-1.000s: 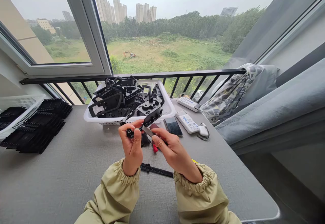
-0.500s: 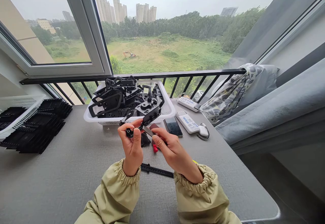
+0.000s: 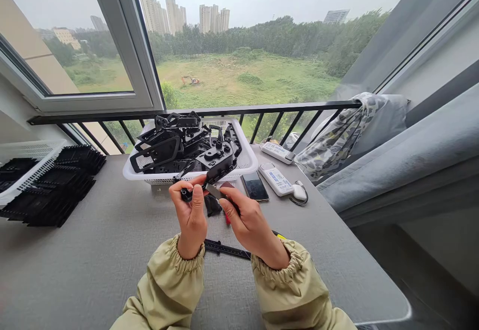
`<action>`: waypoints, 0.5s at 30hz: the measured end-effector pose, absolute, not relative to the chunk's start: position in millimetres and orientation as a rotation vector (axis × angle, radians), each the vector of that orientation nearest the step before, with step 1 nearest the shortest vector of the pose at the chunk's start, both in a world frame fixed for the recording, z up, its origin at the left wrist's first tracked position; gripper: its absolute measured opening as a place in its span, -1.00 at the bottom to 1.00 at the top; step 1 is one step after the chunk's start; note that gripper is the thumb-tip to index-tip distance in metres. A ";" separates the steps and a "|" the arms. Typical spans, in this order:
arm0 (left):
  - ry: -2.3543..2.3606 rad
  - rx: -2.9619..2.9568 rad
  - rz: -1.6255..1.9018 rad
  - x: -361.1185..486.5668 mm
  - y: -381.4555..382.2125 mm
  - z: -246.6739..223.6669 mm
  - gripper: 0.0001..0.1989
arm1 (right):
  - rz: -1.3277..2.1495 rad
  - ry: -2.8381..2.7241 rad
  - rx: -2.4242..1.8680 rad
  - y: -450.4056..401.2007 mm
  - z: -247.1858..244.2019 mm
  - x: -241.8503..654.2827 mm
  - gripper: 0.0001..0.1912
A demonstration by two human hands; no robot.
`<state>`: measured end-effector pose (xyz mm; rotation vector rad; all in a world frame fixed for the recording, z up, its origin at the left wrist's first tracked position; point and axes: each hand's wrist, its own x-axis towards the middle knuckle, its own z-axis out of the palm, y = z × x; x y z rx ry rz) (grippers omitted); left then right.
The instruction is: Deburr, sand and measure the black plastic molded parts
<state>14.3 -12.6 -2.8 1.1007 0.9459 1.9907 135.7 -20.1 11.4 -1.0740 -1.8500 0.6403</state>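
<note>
My left hand [image 3: 192,220] is closed on one end of a black plastic part [image 3: 219,169], whose far end rises in front of the basket. Pinched in my right hand [image 3: 252,222] is a knife [image 3: 214,191] with a flat grey blade; its handle is mostly covered by my fingers. The blade lies against the part close to my left fingertips. Below the hands, a black caliper [image 3: 224,248] rests on the table, partly under my right wrist. A small black bundle [image 3: 212,206] and a red object [image 3: 227,219] show between the hands.
A white basket [image 3: 251,163] heaped with black plastic parts [image 3: 160,150] stands behind my hands. On the right lie a phone [image 3: 256,186] and white power banks [image 3: 276,180]. Stacked black panels [image 3: 52,185] sit at left by another white basket [image 3: 41,146]. A railing [image 3: 299,106] borders the window.
Both hands, with the part and the knife, have shifted slightly left. The blade now sits a little flatter against the part, and more of the yellow object by my right sleeve shows.
</note>
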 end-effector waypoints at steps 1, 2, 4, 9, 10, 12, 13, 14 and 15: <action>0.945 1.083 1.981 14.5 -12.5 -2.8 -0.80 | 0.654 -1.850 -1.066 -20.4 11.6 135.8 -0.71; 0.944 1.066 1.963 14.9 -12.3 -2.9 -0.79 | 0.684 -1.848 -1.047 -20.9 11.9 136.2 -0.71; 0.936 1.023 1.925 15.5 -11.6 -2.9 -0.76 | 0.779 -1.833 -0.987 -21.7 13.0 137.7 -0.70; 0.908 0.885 1.908 13.8 -8.2 -1.1 -0.64 | 0.957 -1.677 -0.955 -21.6 15.9 146.4 -0.65; 0.914 0.871 1.914 13.3 -7.7 -0.4 -0.62 | 0.974 -1.640 -0.974 -21.2 16.3 148.9 -0.64; 0.926 0.845 1.925 12.8 -7.1 1.0 -0.59 | 0.998 -1.600 -1.008 -20.1 17.3 153.9 -0.64; 0.933 0.830 1.931 12.9 -6.9 1.5 -0.60 | 1.003 -1.605 -1.018 -19.5 17.9 156.2 -0.64; 0.939 0.817 1.941 13.2 -6.8 1.9 -0.60 | 1.005 -1.627 -1.025 -19.1 18.5 158.2 -0.64; 0.946 0.808 1.951 13.6 -6.7 2.1 -0.61 | 1.006 -1.657 -1.031 -18.8 19.2 159.7 -0.65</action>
